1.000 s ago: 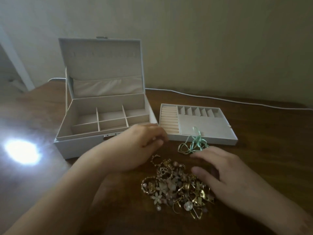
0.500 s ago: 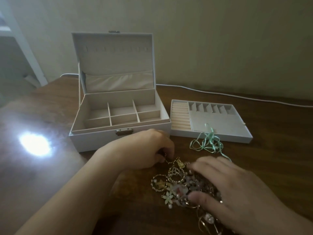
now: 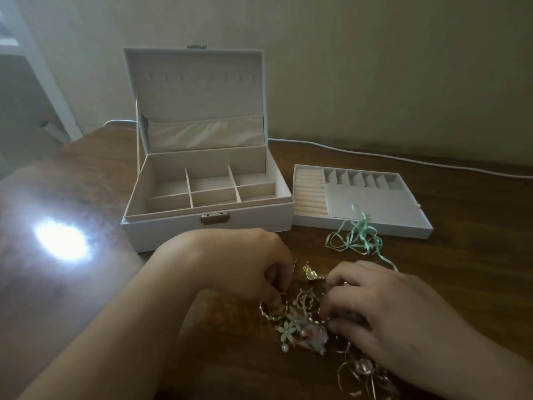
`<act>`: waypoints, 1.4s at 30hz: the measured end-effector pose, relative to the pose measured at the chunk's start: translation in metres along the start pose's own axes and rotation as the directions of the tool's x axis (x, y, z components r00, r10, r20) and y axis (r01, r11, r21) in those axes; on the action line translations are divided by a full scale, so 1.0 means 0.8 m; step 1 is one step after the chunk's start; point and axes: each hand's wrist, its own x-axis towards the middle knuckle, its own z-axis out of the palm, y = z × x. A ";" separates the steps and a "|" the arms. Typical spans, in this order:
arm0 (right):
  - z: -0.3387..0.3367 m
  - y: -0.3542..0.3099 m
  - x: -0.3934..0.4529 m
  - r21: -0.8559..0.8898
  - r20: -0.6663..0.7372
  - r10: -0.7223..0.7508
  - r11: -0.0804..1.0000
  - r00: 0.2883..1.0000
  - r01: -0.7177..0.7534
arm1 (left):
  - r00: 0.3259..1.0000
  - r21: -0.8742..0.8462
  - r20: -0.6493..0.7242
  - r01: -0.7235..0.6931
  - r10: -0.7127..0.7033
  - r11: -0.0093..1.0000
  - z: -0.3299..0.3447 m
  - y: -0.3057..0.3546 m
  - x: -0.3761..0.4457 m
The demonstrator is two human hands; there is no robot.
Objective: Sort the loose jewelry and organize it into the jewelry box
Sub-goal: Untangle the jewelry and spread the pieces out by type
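Note:
A tangled pile of gold and floral jewelry [image 3: 300, 324] lies on the wooden table near me. My left hand [image 3: 236, 267] reaches in from the left with curled fingers and pinches a gold piece at the pile's left edge. Over the pile's right side, my right hand [image 3: 389, 316] has its fingertips curled round pieces near the top and hides much of the heap. Behind the pile, the white jewelry box [image 3: 173, 230] stands open with its lid upright and its divided compartments bare. The box's removable tray [image 3: 372, 202] sits to its right, with ring rolls and small slots.
A mint green ribbon [image 3: 357, 239] lies tangled against the tray's front edge. A white cable [image 3: 403, 160] runs along the table's back by the wall. A bright glare spot [image 3: 62, 241] shines on the table at the left.
The view has shifted down and closer. Both hands have closed in on the pile: the left hand's fingers curled onto a gold piece, and the right hand's fingers curled into the heap.

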 end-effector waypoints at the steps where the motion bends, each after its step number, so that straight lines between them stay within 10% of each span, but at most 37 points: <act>1: -0.001 0.003 -0.002 0.008 -0.003 -0.004 1.000 1.000 0.004 | 1.000 -0.007 -0.001 0.005 -0.005 1.000 0.001 0.000 0.002; 14: -0.012 0.016 -0.005 0.560 -0.366 0.267 0.828 0.891 -0.018 | 0.976 -0.182 -0.192 -0.135 0.100 0.974 -0.015 -0.006 -0.011; 20: -0.010 0.012 -0.003 0.743 -0.230 0.398 0.662 0.888 -0.104 | 0.916 -0.550 -0.389 -0.315 0.096 0.774 -0.011 0.006 0.003; 31: -0.012 0.015 0.004 0.957 -0.056 0.476 0.275 0.877 -0.088 | 0.892 -0.660 -0.448 -0.379 0.065 0.649 0.009 0.023 0.025; 42: -0.014 0.025 0.005 0.977 -0.004 0.531 0.184 0.847 -0.110 | 0.870 -0.777 -0.493 -0.431 -0.017 0.459 0.020 0.043 0.031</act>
